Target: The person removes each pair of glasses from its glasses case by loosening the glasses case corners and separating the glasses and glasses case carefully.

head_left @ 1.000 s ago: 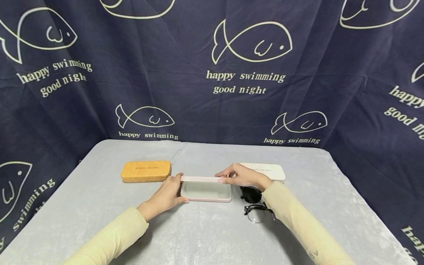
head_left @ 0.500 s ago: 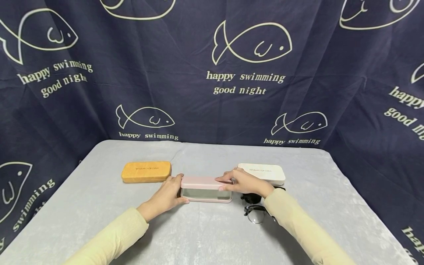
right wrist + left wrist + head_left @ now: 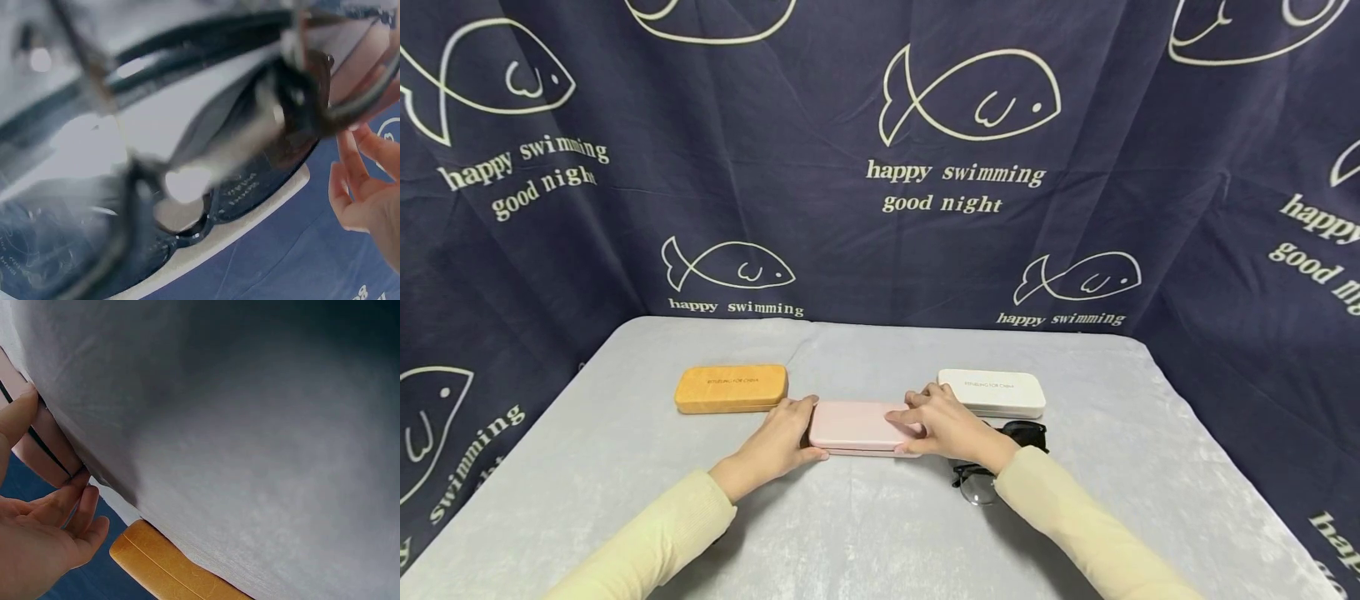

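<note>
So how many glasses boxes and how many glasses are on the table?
Glasses cases: 3, the orange case, the pink case and the white case.
Glasses: 2, the dark sunglasses and the black-framed clear glasses.
Total: 5.

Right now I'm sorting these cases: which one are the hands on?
The pink case in the middle, between left hand and right hand; the orange case and white case lie untouched.
</note>
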`<state>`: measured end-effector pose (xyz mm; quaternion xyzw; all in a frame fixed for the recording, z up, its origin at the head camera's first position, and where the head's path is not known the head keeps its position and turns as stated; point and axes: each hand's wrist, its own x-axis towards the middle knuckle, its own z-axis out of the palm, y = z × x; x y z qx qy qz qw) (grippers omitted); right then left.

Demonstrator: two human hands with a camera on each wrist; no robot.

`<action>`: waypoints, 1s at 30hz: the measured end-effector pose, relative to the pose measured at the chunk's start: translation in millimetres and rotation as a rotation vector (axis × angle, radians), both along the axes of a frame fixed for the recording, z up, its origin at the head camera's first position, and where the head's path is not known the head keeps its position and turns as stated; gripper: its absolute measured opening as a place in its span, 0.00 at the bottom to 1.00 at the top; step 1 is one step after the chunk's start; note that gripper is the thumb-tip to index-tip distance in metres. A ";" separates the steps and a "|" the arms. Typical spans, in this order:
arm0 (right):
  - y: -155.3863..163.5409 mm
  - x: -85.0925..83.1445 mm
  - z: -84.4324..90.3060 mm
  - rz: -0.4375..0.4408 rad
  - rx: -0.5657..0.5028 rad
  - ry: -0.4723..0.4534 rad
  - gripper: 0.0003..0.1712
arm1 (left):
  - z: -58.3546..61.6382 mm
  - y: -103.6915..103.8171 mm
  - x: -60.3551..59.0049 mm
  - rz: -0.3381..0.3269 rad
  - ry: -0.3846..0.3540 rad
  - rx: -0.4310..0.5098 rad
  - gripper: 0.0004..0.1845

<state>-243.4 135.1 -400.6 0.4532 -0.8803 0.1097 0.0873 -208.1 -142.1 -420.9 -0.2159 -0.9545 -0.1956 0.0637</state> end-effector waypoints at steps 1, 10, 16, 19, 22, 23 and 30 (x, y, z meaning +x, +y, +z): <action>-0.3 0.7 -0.9 -0.004 0.001 0.015 0.27 | 0.1 0.0 0.0 -0.004 0.000 -0.001 0.44; -0.9 5.9 -5.1 -0.061 -0.008 0.063 0.29 | 1.4 0.9 -1.0 -0.013 0.004 -0.019 0.43; -2.1 10.7 -3.9 -0.120 0.026 0.071 0.35 | 3.3 1.1 -0.8 -0.010 -0.016 0.000 0.42; -0.6 12.3 -3.1 -0.142 0.040 0.060 0.39 | 3.8 1.2 -1.5 -0.007 -0.022 0.003 0.41; 2.0 13.6 -2.1 -0.168 0.054 0.052 0.43 | 4.1 1.3 -3.0 0.001 -0.024 0.002 0.41; 3.0 14.0 -2.1 -0.178 0.063 0.052 0.45 | 4.3 1.6 -3.6 0.006 -0.026 0.004 0.41; 8.1 16.6 -2.7 -0.231 0.131 0.028 0.49 | 6.1 4.0 -6.3 0.041 -0.059 0.048 0.41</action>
